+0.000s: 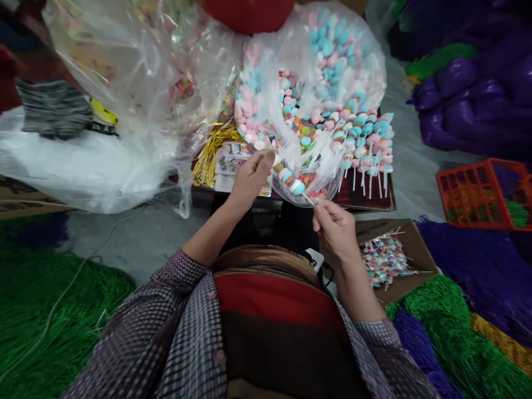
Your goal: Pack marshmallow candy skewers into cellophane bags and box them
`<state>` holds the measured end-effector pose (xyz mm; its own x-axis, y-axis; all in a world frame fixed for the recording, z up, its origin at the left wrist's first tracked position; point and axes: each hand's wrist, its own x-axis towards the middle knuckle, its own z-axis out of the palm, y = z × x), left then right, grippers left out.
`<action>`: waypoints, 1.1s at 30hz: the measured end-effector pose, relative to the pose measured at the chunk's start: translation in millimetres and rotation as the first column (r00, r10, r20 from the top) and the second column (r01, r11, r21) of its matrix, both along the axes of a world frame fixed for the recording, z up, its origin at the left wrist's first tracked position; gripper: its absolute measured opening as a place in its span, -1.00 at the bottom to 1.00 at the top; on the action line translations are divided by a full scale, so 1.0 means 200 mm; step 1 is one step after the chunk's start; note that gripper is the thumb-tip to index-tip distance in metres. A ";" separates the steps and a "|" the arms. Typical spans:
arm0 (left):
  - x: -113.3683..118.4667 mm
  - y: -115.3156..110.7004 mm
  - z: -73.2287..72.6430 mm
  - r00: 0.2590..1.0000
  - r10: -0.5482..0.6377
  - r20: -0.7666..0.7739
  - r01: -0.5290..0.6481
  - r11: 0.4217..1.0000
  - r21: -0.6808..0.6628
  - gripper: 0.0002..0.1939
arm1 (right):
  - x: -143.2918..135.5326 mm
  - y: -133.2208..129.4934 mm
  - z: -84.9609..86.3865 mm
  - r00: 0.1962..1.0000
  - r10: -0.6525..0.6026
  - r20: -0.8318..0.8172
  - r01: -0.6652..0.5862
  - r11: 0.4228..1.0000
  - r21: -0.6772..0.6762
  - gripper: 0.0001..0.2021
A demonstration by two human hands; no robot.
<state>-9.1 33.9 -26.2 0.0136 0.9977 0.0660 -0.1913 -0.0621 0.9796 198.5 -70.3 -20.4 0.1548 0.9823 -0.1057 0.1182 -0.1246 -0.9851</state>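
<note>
A candy skewer (pixel 287 176) with pink, blue and white sweets on a white stick slants between my two hands. My right hand (pixel 337 224) pinches the bare stick at its lower end. At the upper end, the fingers of my left hand (pixel 254 176) are closed on the top of the skewer, and their tips hide what lies there. Just behind it an open plastic bag (pixel 291 141) holds loose gummy sweets. Finished-looking candy skewers (pixel 368 138) lie in a pile at the table's right, sticks pointing toward me.
Gold twist ties (pixel 208 158) and printed cards (pixel 230 163) lie left of the bag. Large clear bags (pixel 158 83) cover the table's left. A cardboard box (pixel 421 260) of wrapped skewers stands at my right, near an orange crate (pixel 469 191). A co-worker's sleeve (pixel 54 108) shows far left.
</note>
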 end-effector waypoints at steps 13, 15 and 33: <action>0.02 -0.07 0.00 0.988 0.094 -0.122 -0.063 0.970 0.234 -0.76 | -0.20 -0.06 0.08 0.980 0.198 -0.021 -0.199 0.973 -0.118 -0.58; 0.04 -0.08 -0.01 0.989 0.113 -0.098 -0.094 0.979 0.183 -0.75 | -0.25 -0.06 0.07 0.985 0.167 -0.033 -0.170 0.981 -0.098 -0.59; 0.08 -0.11 0.05 0.966 0.138 0.219 -0.135 0.990 -0.027 -0.58 | -0.42 -0.04 -0.05 0.964 0.153 -0.218 -0.174 0.981 -0.082 -0.61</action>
<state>7.7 12.0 -15.9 -0.1361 0.9899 0.0406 -0.3925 -0.0915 0.9152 114.8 -77.7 -29.4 -0.0434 0.9752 -0.2170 -0.0627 -0.2194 -0.9736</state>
